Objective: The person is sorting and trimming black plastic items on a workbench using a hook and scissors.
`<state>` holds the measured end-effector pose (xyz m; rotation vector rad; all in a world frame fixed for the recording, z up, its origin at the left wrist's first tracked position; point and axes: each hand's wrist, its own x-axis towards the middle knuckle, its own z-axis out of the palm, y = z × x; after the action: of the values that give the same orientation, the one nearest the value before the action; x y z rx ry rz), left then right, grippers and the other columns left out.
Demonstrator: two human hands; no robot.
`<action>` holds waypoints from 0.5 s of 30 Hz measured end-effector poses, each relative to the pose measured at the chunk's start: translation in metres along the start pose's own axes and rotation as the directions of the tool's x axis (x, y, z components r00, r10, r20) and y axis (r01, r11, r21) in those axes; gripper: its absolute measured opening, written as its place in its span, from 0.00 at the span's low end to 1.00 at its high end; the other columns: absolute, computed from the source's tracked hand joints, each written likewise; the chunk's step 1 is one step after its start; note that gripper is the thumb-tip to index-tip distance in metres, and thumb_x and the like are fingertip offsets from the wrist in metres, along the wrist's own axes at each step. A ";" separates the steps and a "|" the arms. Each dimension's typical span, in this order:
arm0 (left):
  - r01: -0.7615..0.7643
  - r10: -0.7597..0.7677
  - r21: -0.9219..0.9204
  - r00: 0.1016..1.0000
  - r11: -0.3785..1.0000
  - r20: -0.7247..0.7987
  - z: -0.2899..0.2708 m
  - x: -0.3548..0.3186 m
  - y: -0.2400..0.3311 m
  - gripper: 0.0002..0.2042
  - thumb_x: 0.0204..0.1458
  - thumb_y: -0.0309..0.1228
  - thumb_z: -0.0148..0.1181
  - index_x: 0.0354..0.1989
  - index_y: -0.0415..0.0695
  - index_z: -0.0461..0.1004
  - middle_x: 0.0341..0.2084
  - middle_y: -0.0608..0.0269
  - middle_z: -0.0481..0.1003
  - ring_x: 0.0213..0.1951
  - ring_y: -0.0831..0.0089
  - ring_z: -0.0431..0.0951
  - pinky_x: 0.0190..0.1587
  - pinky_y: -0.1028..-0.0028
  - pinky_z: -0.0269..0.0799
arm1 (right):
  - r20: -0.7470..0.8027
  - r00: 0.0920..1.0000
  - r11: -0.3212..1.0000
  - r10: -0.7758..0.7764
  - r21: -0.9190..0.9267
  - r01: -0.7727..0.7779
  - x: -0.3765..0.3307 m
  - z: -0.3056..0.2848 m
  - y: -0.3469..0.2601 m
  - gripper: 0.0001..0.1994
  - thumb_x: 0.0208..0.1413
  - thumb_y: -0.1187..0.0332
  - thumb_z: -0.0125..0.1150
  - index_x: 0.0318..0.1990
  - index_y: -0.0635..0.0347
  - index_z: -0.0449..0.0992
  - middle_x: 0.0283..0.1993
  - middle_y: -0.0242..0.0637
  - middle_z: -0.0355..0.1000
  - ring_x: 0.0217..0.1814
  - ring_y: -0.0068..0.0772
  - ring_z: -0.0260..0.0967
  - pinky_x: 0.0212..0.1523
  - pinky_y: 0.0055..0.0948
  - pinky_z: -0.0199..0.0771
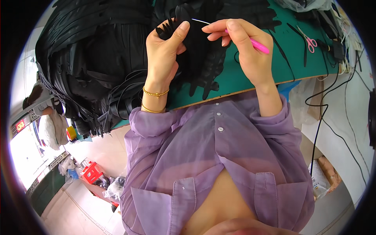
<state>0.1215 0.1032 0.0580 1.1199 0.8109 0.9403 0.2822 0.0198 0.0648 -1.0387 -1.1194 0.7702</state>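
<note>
Black strip [183,13], smooth and rounded, is pinched in the left hand [164,51]; the right hand [250,47] clasps a slim pink-handled tool [259,46].

The pink handle [259,46] looks glossy plastic; its shaft [200,20], shiny metal; black strips [183,13], matt.

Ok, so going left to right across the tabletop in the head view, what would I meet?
Heap of black strips, left hand, right hand, pink-handled scissors, small black box.
</note>
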 end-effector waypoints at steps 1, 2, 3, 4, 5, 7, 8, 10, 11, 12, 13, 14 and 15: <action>-0.004 0.004 -0.004 1.000 1.000 0.001 -0.001 0.000 -0.001 0.05 0.51 0.29 0.65 0.32 0.43 0.76 0.17 0.79 0.63 0.17 0.88 0.56 0.20 0.84 0.51 | 0.001 1.000 1.000 0.001 0.001 -0.001 0.000 0.000 0.001 0.14 0.63 0.62 0.51 0.37 0.63 0.79 0.34 0.32 0.77 0.35 0.21 0.73 0.34 0.19 0.69; -0.007 0.007 -0.009 1.000 1.000 0.002 -0.001 0.000 -0.002 0.05 0.51 0.29 0.65 0.32 0.42 0.76 0.17 0.79 0.63 0.17 0.88 0.56 0.20 0.84 0.51 | -0.002 1.000 1.000 0.002 0.006 -0.002 0.000 0.001 0.001 0.14 0.62 0.63 0.52 0.37 0.64 0.79 0.34 0.33 0.77 0.35 0.21 0.74 0.34 0.20 0.70; -0.007 0.007 -0.009 1.000 1.000 0.001 -0.002 0.000 -0.003 0.05 0.51 0.29 0.65 0.32 0.42 0.76 0.17 0.79 0.63 0.17 0.88 0.56 0.20 0.84 0.51 | -0.006 1.000 1.000 0.002 0.011 -0.002 -0.001 0.002 0.002 0.13 0.62 0.64 0.52 0.37 0.64 0.79 0.34 0.34 0.77 0.36 0.22 0.74 0.34 0.21 0.71; -0.010 0.010 0.014 1.000 1.000 -0.003 -0.002 0.000 -0.003 0.05 0.51 0.29 0.65 0.32 0.42 0.76 0.17 0.79 0.64 0.18 0.89 0.57 0.20 0.84 0.52 | -0.008 1.000 1.000 0.003 0.010 -0.003 -0.002 0.003 0.004 0.13 0.62 0.64 0.52 0.37 0.64 0.79 0.34 0.34 0.77 0.36 0.22 0.74 0.34 0.21 0.71; -0.014 0.015 0.037 1.000 0.999 -0.007 -0.002 0.000 -0.003 0.06 0.51 0.29 0.65 0.33 0.41 0.76 0.18 0.78 0.65 0.18 0.89 0.58 0.20 0.84 0.53 | 0.003 0.997 0.995 -0.072 -0.063 0.072 -0.003 0.004 0.006 0.12 0.62 0.68 0.51 0.38 0.67 0.78 0.36 0.36 0.77 0.36 0.24 0.74 0.35 0.21 0.72; -0.024 0.028 0.111 0.999 0.993 -0.039 0.005 -0.003 -0.003 0.07 0.50 0.29 0.66 0.34 0.40 0.76 0.19 0.78 0.66 0.19 0.89 0.60 0.21 0.84 0.54 | 0.015 0.989 0.980 -0.146 -0.137 0.146 -0.003 0.004 0.013 0.11 0.62 0.71 0.49 0.38 0.69 0.78 0.38 0.39 0.77 0.36 0.27 0.75 0.36 0.21 0.72; -0.032 0.046 0.185 0.996 0.982 -0.072 0.010 -0.005 -0.003 0.09 0.50 0.30 0.67 0.35 0.39 0.76 0.19 0.77 0.68 0.20 0.89 0.61 0.21 0.84 0.55 | 0.031 0.958 0.920 -0.287 -0.269 0.284 -0.001 0.003 0.017 0.09 0.61 0.73 0.51 0.38 0.70 0.77 0.37 0.40 0.77 0.36 0.28 0.75 0.36 0.22 0.73; -0.073 0.067 0.246 0.997 0.967 0.032 0.009 -0.009 -0.005 0.13 0.49 0.31 0.68 0.38 0.36 0.76 0.21 0.76 0.68 0.21 0.89 0.62 0.22 0.85 0.56 | 0.077 0.892 0.778 -0.445 -0.460 0.428 0.008 -0.005 0.022 0.06 0.57 0.78 0.54 0.38 0.70 0.77 0.38 0.43 0.76 0.36 0.28 0.75 0.37 0.22 0.75; -0.090 0.059 0.238 0.989 0.967 0.134 0.005 -0.012 -0.006 0.13 0.49 0.31 0.68 0.39 0.36 0.76 0.21 0.76 0.68 0.21 0.89 0.62 0.22 0.85 0.56 | -0.059 0.864 0.794 -0.499 -0.430 0.429 0.020 -0.003 0.026 0.06 0.58 0.73 0.57 0.34 0.67 0.77 0.31 0.37 0.74 0.30 0.24 0.71 0.31 0.19 0.69; -0.054 0.017 0.261 0.990 0.964 0.141 0.006 -0.015 -0.004 0.11 0.49 0.31 0.67 0.37 0.38 0.76 0.20 0.77 0.67 0.21 0.89 0.61 0.22 0.86 0.56 | -0.115 0.961 0.930 -0.252 -0.305 0.207 0.018 -0.009 0.016 0.14 0.62 0.67 0.49 0.32 0.68 0.78 0.33 0.37 0.74 0.32 0.23 0.69 0.34 0.21 0.68; -0.055 0.020 0.258 0.991 0.965 0.136 0.002 -0.014 -0.004 0.11 0.49 0.31 0.67 0.37 0.38 0.76 0.20 0.77 0.67 0.21 0.89 0.61 0.22 0.86 0.56 | -0.129 0.992 0.985 0.017 -0.168 -0.039 0.019 -0.012 -0.003 0.23 0.67 0.60 0.41 0.30 0.69 0.78 0.34 0.38 0.74 0.35 0.23 0.68 0.38 0.23 0.67; 0.002 -0.022 0.183 0.994 0.983 0.107 -0.001 -0.012 -0.003 0.10 0.50 0.31 0.67 0.35 0.38 0.76 0.20 0.78 0.67 0.20 0.90 0.61 0.22 0.86 0.55 | -0.007 0.997 0.976 -0.078 -0.207 0.074 0.022 -0.023 -0.006 0.25 0.68 0.58 0.39 0.31 0.69 0.79 0.35 0.39 0.74 0.36 0.26 0.68 0.40 0.25 0.67; 0.058 -0.066 0.104 0.995 0.993 0.081 -0.003 -0.011 -0.002 0.09 0.50 0.32 0.67 0.34 0.39 0.76 0.20 0.79 0.67 0.20 0.90 0.61 0.22 0.86 0.55 | 0.117 0.978 0.956 -0.173 -0.218 0.195 0.026 -0.033 -0.010 0.27 0.68 0.55 0.37 0.33 0.69 0.80 0.37 0.41 0.74 0.37 0.29 0.68 0.42 0.27 0.68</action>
<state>0.1145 0.0937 0.0556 1.2076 0.8274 0.8022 0.3211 0.0308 0.0793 -1.0779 -1.3924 0.5561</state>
